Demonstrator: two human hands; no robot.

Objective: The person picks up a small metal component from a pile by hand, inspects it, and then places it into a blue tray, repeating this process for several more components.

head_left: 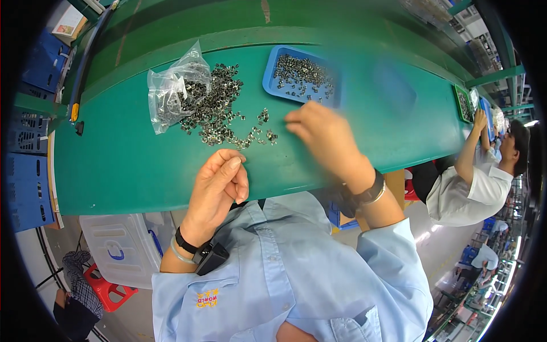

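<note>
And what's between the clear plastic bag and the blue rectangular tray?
In the head view, a heap of tiny black-and-silver parts by the bag, then bare green tabletop before the tray.

The camera sits on the person's head, the left one of two worn side by side. It looks down past the chest at the green table (114, 165), which spreads over the upper half of the frame. The blue shirt (256, 268) is near and fills the lower middle. The left hand (219, 181) is left of the middle and the right hand (323, 134) is right of it. The view is very wide, so it takes in a co-worker (473, 188) far right and blue crates (28, 188) far left. Straight edges bend and the corners are black.
</note>
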